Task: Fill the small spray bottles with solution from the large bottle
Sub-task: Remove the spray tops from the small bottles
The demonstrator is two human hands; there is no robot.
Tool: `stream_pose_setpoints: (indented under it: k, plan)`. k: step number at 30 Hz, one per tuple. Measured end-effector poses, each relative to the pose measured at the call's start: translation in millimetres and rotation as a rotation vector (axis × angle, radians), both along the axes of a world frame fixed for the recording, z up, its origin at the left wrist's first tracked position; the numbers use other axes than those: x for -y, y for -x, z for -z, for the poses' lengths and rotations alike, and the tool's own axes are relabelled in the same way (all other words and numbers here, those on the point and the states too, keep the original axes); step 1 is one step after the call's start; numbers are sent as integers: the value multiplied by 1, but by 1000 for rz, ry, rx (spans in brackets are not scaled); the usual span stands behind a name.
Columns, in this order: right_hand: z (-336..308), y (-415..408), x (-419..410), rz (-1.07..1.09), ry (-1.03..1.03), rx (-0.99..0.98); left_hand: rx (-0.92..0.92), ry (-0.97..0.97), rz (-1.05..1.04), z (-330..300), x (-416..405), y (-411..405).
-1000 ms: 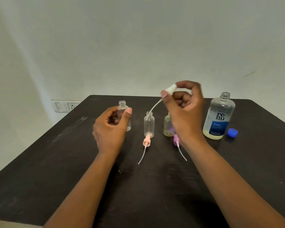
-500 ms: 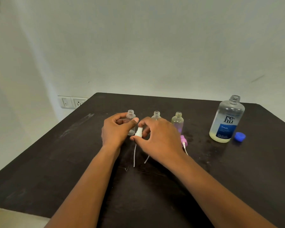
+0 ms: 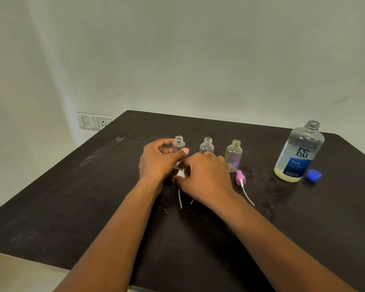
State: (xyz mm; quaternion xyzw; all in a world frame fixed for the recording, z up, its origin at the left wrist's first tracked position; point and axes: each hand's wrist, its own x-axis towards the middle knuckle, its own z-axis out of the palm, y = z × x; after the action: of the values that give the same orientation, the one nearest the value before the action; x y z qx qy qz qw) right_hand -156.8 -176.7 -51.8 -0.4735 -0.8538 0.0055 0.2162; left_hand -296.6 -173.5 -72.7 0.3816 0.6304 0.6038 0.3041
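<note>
Three small clear spray bottles stand uncapped in a row on the dark table (image 3: 93, 207). My left hand (image 3: 159, 160) grips the left bottle (image 3: 178, 144). The middle bottle (image 3: 207, 145) and the right bottle (image 3: 233, 154) stand free. My right hand (image 3: 204, 178) rests low on the table in front of the middle bottle, fingers on the white spray head (image 3: 180, 173), whose tube (image 3: 180, 199) lies on the table. A purple spray head (image 3: 240, 178) with its tube lies by the right bottle. The large "renu" bottle (image 3: 298, 152) stands open at right, with little liquid at its bottom.
A blue cap (image 3: 314, 175) lies right of the large bottle. A second tube end (image 3: 191, 201) pokes out under my right hand. A wall socket (image 3: 95, 121) sits beyond the table's left corner. The white wall stands right behind the table.
My right hand has come down from above the bottles with the white spray head and laid it on the table in front of the left bottle. My left hand stays on that bottle.
</note>
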Motion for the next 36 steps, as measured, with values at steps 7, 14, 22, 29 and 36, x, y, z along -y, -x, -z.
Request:
stream_pose_setpoints:
  k: [7,14,22,29,36]
  plan:
    - [1,0,0,-2,3,8,9,12,22,0,0,0]
    - [-3,-2,2,0,9,7,9,-5,30,2,0,0]
    - [-8,-8,6,10,1,-3,-11,2,23,1,1,-1]
    - [-9,-8,8,11,21,12,-41,4,39,1,1,-1]
    - [-7,-6,7,-1,-11,-1,-62,-10,36,2,-1,-1]
